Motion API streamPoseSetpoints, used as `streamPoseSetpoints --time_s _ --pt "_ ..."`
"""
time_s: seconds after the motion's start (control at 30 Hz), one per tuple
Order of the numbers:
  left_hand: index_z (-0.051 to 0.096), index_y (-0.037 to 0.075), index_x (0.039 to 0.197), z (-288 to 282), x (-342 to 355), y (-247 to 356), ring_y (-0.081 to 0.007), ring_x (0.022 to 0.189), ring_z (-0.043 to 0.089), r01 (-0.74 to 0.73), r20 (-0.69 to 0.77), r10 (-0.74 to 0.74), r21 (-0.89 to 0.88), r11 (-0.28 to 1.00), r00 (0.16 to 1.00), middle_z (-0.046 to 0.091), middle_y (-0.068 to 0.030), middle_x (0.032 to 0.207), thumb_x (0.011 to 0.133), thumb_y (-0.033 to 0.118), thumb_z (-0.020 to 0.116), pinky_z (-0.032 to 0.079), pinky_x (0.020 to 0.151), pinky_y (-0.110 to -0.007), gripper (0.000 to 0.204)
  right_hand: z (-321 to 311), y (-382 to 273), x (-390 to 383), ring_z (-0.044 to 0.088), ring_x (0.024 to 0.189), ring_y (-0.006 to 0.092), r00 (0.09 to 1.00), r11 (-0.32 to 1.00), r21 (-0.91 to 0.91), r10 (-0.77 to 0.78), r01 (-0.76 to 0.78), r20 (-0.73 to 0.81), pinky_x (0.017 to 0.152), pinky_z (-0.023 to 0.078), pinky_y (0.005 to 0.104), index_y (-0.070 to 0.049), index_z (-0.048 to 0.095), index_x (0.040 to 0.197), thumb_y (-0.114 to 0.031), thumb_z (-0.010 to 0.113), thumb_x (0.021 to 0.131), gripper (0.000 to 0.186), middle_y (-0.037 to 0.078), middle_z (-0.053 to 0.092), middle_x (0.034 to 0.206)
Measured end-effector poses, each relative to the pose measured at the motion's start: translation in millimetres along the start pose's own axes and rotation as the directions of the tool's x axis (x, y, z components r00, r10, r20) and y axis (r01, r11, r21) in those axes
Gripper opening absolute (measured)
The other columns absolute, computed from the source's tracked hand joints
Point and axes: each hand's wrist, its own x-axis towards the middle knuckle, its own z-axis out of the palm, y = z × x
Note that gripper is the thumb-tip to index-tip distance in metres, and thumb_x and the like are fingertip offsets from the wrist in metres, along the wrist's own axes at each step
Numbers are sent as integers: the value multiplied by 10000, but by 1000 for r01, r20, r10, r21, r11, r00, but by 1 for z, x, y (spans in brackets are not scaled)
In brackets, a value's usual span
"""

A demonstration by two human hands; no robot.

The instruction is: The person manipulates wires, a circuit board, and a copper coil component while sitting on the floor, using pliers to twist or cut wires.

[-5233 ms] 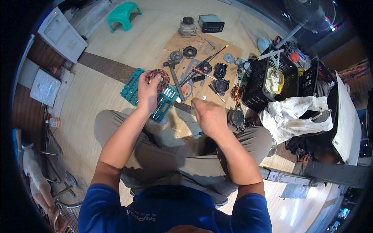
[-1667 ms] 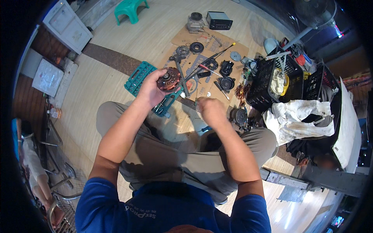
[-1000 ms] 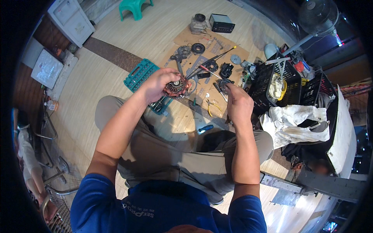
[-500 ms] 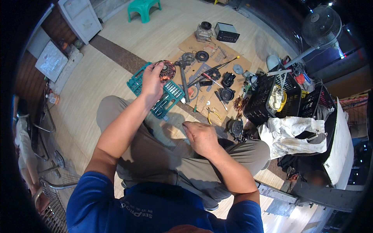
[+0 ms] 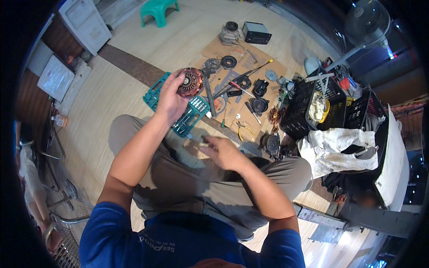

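Note:
My left hand [image 5: 172, 96] is closed round the edge of a round alternator part with copper windings [image 5: 191, 85], held up above the green socket set case [image 5: 185, 127]. Its ringed face with a central hub is turned up toward me. My right hand [image 5: 225, 153] hangs over my lap, thumb and forefinger apart; its other fingers are curled and partly hidden. Just beyond the left hand, a hammer [image 5: 208, 91] lies on the cardboard [image 5: 223, 48]. Pliers with yellow handles [image 5: 245, 129] lie beyond the right hand.
Dark motor parts [image 5: 259, 106], a red-handled screwdriver [image 5: 241, 88] and a car radio [image 5: 257, 33] lie ahead. Black crates [image 5: 297, 111] and a stained white cloth [image 5: 335, 149] stand close on the right, a fan [image 5: 368, 24] behind. A green stool [image 5: 158, 12] is far left.
The alternator part in my left hand has tilted, showing more of its ringed face. My right hand has moved slightly left and up, its thumb and forefinger spreading apart.

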Motion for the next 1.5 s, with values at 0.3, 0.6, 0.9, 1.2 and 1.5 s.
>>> streamPoseSetpoints --time_s 0.3,0.6,0.9,1.2,1.5 --pt "407 -20 1264 24 -26 -15 -248 1068 584 22 190 -58 185 983 980 555 -155 1187 926 139 506 478 942 -411 386 -13 -6 31 646 785 187 990 334 943 138 -11 -38 754 543 324 0 532 1167 -225 508 975 297 121 635 929" --pt "428 -16 1217 23 -25 -22 -246 1048 595 80 97 -85 49 996 992 568 -158 1156 936 131 498 495 924 -400 325 -3 -8 47 462 571 67 927 779 622 174 77 -332 511 372 236 -2 644 1019 -145 539 947 192 -11 532 633" --pt "463 -20 1172 20 -26 -26 -248 1014 612 27 88 -34 78 997 996 585 -172 1130 940 114 500 513 902 -406 270 -4 1 44 585 613 224 909 993 116 73 -27 -410 606 466 347 -63 655 1027 -176 566 911 185 152 597 686" --pt "518 -24 1188 2 -17 -17 -265 1070 597 247 187 -248 26 969 951 599 -176 1180 955 237 444 482 946 -459 358 -36 13 36 624 796 375 848 969 -222 -25 -110 -530 687 505 441 -84 668 1011 -144 594 871 169 190 646 857" --pt "512 -19 1217 0 -14 -18 -265 1096 590 339 233 -309 -100 935 922 583 -171 1225 956 269 445 472 958 -471 394 -45 3 26 628 784 369 763 973 -226 -185 52 -619 658 507 391 -53 664 1007 -96 603 868 157 187 645 853"
